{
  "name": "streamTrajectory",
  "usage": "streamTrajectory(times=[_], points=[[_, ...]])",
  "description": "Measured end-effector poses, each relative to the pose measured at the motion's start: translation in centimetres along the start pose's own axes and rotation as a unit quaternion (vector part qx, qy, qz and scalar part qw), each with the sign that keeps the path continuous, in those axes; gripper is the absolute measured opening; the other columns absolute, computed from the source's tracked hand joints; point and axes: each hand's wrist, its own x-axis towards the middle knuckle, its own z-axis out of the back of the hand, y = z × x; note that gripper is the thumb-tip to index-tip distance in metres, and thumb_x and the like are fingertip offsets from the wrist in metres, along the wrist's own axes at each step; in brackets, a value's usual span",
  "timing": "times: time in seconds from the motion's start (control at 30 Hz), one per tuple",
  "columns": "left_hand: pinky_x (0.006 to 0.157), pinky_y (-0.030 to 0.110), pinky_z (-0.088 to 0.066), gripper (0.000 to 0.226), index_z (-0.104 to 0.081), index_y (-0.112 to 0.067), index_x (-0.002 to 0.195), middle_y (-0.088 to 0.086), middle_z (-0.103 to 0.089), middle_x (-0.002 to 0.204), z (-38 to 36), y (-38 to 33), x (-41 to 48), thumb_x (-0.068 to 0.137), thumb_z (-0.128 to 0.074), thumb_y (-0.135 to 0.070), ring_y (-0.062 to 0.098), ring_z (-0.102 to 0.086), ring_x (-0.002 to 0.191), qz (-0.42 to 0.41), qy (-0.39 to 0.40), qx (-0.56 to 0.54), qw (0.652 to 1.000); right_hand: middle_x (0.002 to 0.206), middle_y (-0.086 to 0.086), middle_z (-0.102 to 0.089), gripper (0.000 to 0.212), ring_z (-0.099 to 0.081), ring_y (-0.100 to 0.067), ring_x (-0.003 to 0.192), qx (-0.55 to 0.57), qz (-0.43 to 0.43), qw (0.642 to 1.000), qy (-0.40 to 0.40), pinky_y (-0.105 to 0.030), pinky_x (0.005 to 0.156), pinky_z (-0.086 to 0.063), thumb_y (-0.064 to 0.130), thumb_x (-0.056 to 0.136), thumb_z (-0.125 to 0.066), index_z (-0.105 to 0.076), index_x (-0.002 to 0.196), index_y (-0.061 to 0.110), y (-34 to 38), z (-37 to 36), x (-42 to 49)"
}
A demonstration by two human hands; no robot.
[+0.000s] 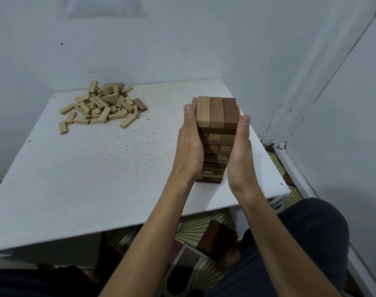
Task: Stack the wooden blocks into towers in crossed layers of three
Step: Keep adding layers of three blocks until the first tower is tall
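Both hands are on the tower (217,142) now, which stands upright on the right side of the white worktop (97,168), close to its right edge. The left hand (190,144) lies flat against the tower's left face and the right hand (239,151) flat against its right face. The fingers (193,103) are straight and pressing, not curled round anything, with the thumbs up near the top layer. That top layer is three blocks side by side, pale, mid-brown and dark, and crossed layers show beneath it. Well apart, at the far left of the worktop, sits a loose heap of pale blocks (101,106), with one dark block (140,104) at its right edge.
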Motion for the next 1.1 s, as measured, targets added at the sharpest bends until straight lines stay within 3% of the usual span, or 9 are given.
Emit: streamTrajectory(times=[0.3,0.5,0.77,1.0,1.1], points=[[0.112,0.042,-0.041,0.091,-0.038,-0.02,0.151,0.006,-0.057,0.138,0.01,0.32,0.02,0.084,-0.014,-0.077,0.013,-0.054,0.128,0.001,0.005,0.006,1.0,0.16,0.007,-0.03,0.102,-0.027,-0.008,0.147,0.005,0.004,1.0,0.003,-0.046,0.12,-0.027,0.093,0.075,-0.025,-0.024,0.156,0.031,-0.45,-0.1,-0.11],[0.111,0.036,-0.043,0.08,-0.044,-0.018,0.147,0.002,-0.061,0.132,0.07,0.29,-0.04,0.092,-0.011,-0.067,0.008,-0.057,0.123,0.002,0.008,0.012,1.0,0.161,0.007,-0.028,0.103,-0.025,-0.007,0.148,0.002,0.005,1.0,0.005,-0.046,0.121,-0.025,0.094,0.074,-0.024,-0.022,0.157,0.031,-0.46,-0.04,-0.1],[0.109,0.046,-0.044,0.109,-0.039,-0.009,0.148,0.016,-0.053,0.14,0.02,0.47,0.01,0.078,-0.019,-0.091,0.024,-0.052,0.13,-0.015,0.007,0.022,1.0,0.16,0.009,-0.03,0.094,-0.027,-0.005,0.147,0.007,0.021,1.0,0.01,-0.043,0.121,-0.025,0.088,0.081,-0.022,-0.022,0.156,0.033,-0.47,0.0,0.05],[0.1,0.036,-0.051,0.087,-0.044,-0.005,0.142,0.015,-0.062,0.125,-0.05,0.58,-0.05,0.093,-0.013,-0.07,0.021,-0.061,0.117,-0.037,0.007,0.041,0.998,0.159,0.009,-0.032,0.097,-0.029,-0.004,0.145,0.001,0.017,1.0,0.008,-0.041,0.121,-0.027,0.09,0.078,-0.023,-0.023,0.156,0.032,-0.53,0.04,-0.02],[0.091,0.026,-0.053,0.078,-0.05,-0.006,0.136,0.012,-0.065,0.116,-0.11,0.32,-0.26,0.099,-0.011,-0.061,0.017,-0.064,0.108,-0.043,0.009,0.04,0.998,0.159,0.009,-0.031,0.098,-0.029,-0.003,0.145,-0.001,0.021,1.0,0.008,-0.04,0.121,-0.027,0.09,0.078,-0.023,-0.022,0.157,0.031,-0.47,0.06,-0.03]])
